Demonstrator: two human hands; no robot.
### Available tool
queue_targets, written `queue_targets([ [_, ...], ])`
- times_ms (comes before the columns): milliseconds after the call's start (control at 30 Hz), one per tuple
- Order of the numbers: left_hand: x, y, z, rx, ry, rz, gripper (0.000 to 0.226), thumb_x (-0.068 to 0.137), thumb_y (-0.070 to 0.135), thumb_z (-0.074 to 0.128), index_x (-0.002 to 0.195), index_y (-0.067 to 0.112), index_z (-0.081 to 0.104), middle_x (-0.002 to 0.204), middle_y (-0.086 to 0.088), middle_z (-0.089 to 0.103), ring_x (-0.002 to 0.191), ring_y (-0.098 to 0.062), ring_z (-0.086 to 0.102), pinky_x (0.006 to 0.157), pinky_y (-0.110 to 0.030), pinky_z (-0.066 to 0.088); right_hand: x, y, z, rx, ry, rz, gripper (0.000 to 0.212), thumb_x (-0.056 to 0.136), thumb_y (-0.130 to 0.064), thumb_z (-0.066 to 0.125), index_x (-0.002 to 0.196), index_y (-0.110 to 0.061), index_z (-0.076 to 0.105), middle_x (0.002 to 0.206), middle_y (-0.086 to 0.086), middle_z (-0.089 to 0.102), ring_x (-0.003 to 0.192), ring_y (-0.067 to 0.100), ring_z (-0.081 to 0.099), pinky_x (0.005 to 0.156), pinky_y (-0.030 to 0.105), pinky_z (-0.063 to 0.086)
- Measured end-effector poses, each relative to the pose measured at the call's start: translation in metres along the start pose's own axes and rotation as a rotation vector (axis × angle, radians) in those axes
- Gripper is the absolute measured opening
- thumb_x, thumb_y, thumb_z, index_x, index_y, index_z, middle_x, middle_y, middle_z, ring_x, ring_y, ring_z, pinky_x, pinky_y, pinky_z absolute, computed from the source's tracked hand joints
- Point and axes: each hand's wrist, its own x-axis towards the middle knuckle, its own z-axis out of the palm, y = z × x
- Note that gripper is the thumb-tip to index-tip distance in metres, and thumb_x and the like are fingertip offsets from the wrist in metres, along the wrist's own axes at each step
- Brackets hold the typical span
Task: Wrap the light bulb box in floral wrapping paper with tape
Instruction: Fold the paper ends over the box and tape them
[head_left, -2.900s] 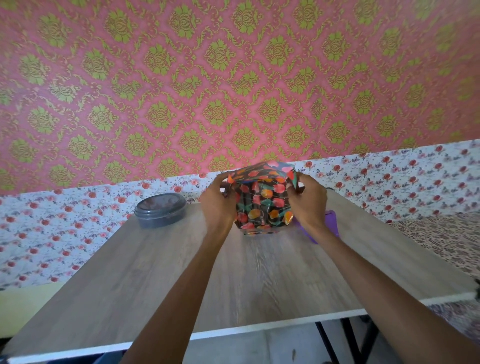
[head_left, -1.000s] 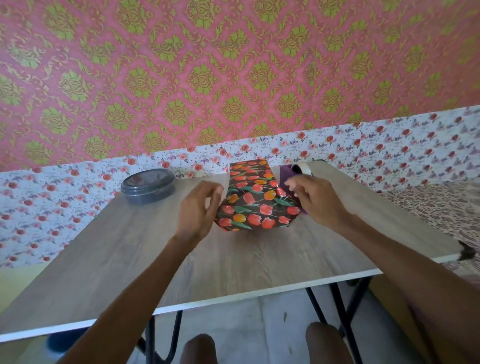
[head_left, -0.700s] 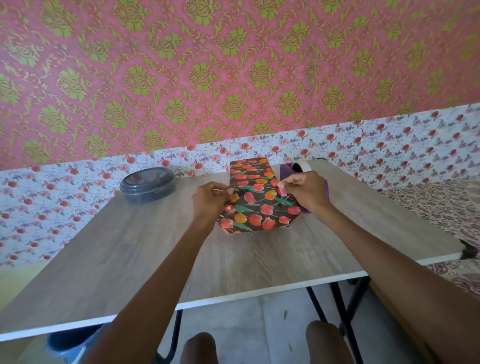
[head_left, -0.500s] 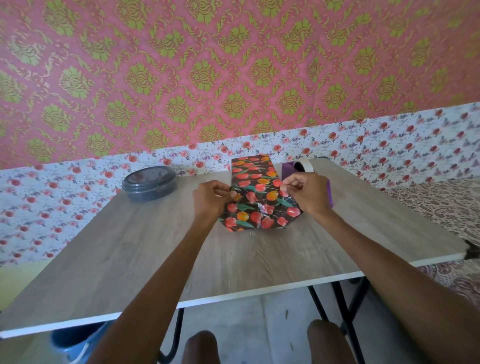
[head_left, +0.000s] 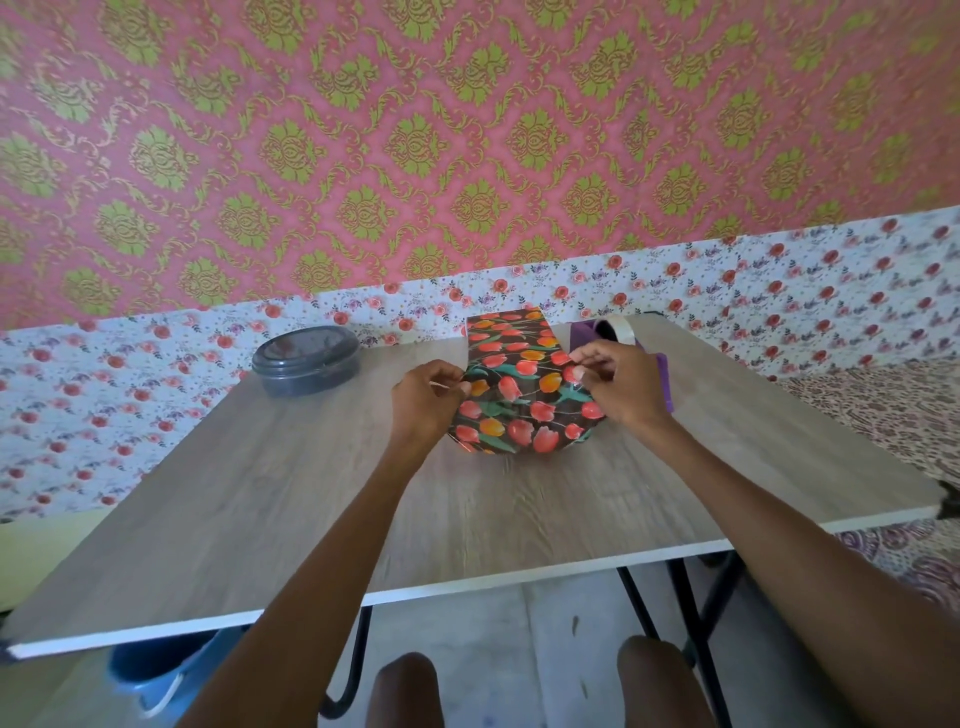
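The light bulb box (head_left: 519, 431) is set at the far middle of the wood-grain table (head_left: 311, 519), covered in glossy dark wrapping paper (head_left: 506, 338) printed with red and orange tulips. A flap is stood up behind it. What seems a clear strip of tape (head_left: 519, 397) – barely visible – is pinched at its ends by the left hand (head_left: 426, 395) and right hand (head_left: 623, 384), stretched over the box. A whitish tape roll (head_left: 618, 330) is seen far right – a round dark lidded container (head_left: 306, 358) far left.

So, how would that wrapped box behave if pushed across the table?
The wrapped box would probably slide easily: its paper looks glossy, the table smooth. It lies flat and low, so tipping seems unlikely. The far flap stands up unsupported, so the paper seems fairly stiff.
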Motion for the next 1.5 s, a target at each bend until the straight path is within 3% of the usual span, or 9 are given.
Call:
queue_targets([
  [167,0.000,0.001,0.008,-0.188,0.051,-0.181,0.025,0.091,0.044,0.065,0.086,0.021,0.072,0.091,0.003,0.073,0.077,-0.013,0.070,0.072,-0.030,0.060,0.000,0.003,0.001,0.073,0.030,0.066,0.012,0.085,-0.015,0.075,0.097,-0.012,0.076,0.086,-0.004,0.072,0.076,0.002,0.065,0.070,0.008,0.047],
  [667,0.000,-0.001,0.005,-0.142,0.052,-0.029,0.019,0.074,0.025,0.085,0.085,0.018,0.072,0.079,0.005,0.072,0.071,-0.011,0.068,0.063,-0.023,0.057,0.000,0.003,0.009,0.052,0.057,0.024,0.013,0.079,0.001,0.078,0.087,-0.006,0.072,0.074,0.000,0.068,0.062,-0.002,0.056,0.057,0.005,0.046],
  [833,0.001,0.004,0.003,-0.050,-0.029,0.022,0.024,0.079,0.015,0.081,0.096,0.016,0.064,0.096,0.004,0.067,0.085,-0.013,0.063,0.069,-0.020,0.053,-0.003,0.006,0.005,-0.010,-0.031,-0.027,0.027,0.078,0.002,0.077,0.100,-0.010,0.067,0.085,-0.001,0.064,0.071,0.001,0.056,0.061,0.007,0.047],
  [900,0.001,0.006,0.004,0.082,-0.084,0.056,0.026,0.083,0.014,0.076,0.100,0.018,0.057,0.102,0.006,0.062,0.092,-0.014,0.060,0.071,-0.018,0.047,-0.004,0.006,0.001,-0.090,-0.079,-0.082,0.038,0.078,0.002,0.077,0.109,-0.012,0.059,0.092,-0.001,0.062,0.075,0.003,0.055,0.063,0.011,0.046],
  [1000,-0.001,0.006,0.003,0.216,-0.096,0.098,0.025,0.088,0.015,0.072,0.101,0.018,0.051,0.100,0.005,0.058,0.090,-0.015,0.058,0.064,-0.017,0.043,-0.005,0.012,-0.002,-0.266,-0.093,-0.172,0.035,0.082,-0.007,0.076,0.103,-0.013,0.050,0.085,0.000,0.062,0.073,0.014,0.063,0.060,0.032,0.053],
  [1200,-0.010,0.008,0.004,0.277,-0.111,0.083,0.033,0.094,0.016,0.064,0.110,0.020,0.035,0.098,0.002,0.055,0.074,-0.009,0.058,0.050,-0.016,0.044,-0.007,0.023,-0.011,-0.147,-0.215,-0.238,0.012,0.084,-0.009,0.075,0.086,-0.012,0.064,0.072,-0.003,0.065,0.068,0.013,0.065,0.061,0.033,0.051],
  [1300,-0.014,0.007,0.004,0.259,-0.118,0.091,0.028,0.096,0.018,0.060,0.106,0.019,0.033,0.095,0.002,0.056,0.069,-0.006,0.056,0.049,-0.015,0.042,-0.006,0.026,-0.018,-0.096,-0.307,-0.183,0.018,0.080,-0.003,0.077,0.089,-0.016,0.067,0.078,0.002,0.065,0.070,0.017,0.064,0.064,0.030,0.052],
  [1400,-0.017,0.008,0.004,0.272,-0.133,0.126,0.023,0.100,0.021,0.054,0.102,0.019,0.032,0.086,0.006,0.053,0.068,-0.009,0.056,0.046,-0.016,0.039,-0.004,0.027,-0.021,-0.213,-0.372,-0.201,0.025,0.080,0.009,0.070,0.091,-0.014,0.074,0.078,-0.011,0.066,0.057,0.004,0.052,0.054,0.015,0.039],
  [1500,-0.017,0.004,0.005,0.303,-0.154,0.139,0.014,0.102,0.023,0.049,0.098,0.018,0.036,0.090,0.006,0.056,0.076,-0.014,0.060,0.052,-0.027,0.053,-0.006,0.031,-0.018,-0.277,-0.391,-0.242,0.025,0.081,0.009,0.071,0.091,-0.013,0.077,0.089,-0.002,0.071,0.072,0.008,0.062,0.064,0.023,0.050],
])
